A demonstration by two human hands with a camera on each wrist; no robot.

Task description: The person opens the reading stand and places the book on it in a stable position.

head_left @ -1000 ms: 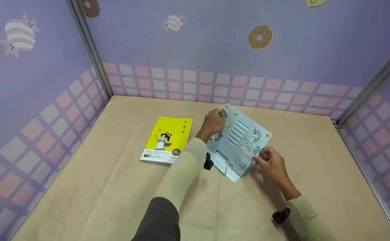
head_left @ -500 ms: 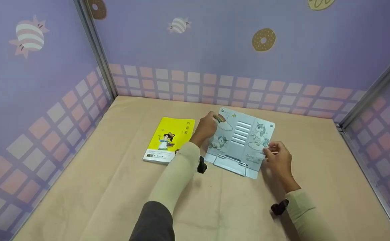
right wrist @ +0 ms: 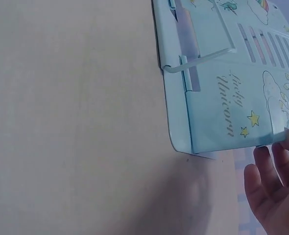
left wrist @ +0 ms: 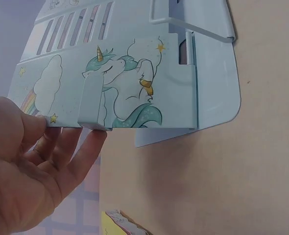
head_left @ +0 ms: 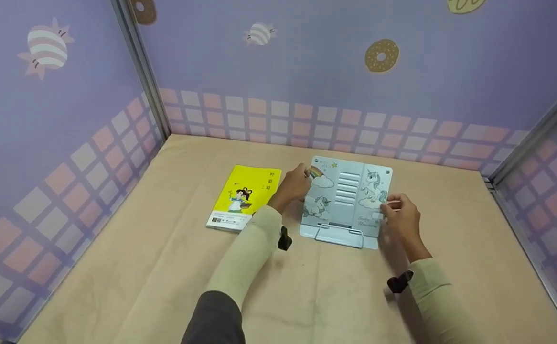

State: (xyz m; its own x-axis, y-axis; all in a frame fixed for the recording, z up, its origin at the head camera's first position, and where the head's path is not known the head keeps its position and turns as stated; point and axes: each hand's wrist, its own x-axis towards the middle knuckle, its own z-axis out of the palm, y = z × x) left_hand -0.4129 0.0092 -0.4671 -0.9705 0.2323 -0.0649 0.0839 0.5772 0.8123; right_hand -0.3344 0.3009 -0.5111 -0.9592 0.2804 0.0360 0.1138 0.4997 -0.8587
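Observation:
A light blue metal book stand (head_left: 348,196) printed with unicorns and a rainbow stands tilted back on the beige table, its wire page holders (head_left: 339,232) at the front. My left hand (head_left: 294,185) grips its upper left edge, fingers behind the panel (left wrist: 134,88) and thumb (left wrist: 22,129) at the edge. My right hand (head_left: 400,215) pinches the right edge beside the "Unicorn" lettering (right wrist: 228,105), fingers (right wrist: 274,166) curled behind it. A yellow book (head_left: 245,197) lies flat just left of the stand.
Purple walls with a pink-checked base close the table (head_left: 130,267) at the back (head_left: 336,62), the left (head_left: 54,143) and the right. Metal corner posts (head_left: 140,71) stand at the back corners. Bare beige surface lies in front of the stand.
Both hands kept hold of the book stand and turned it from a slanted angle to face me squarely, shifting it slightly right. The yellow book has not moved.

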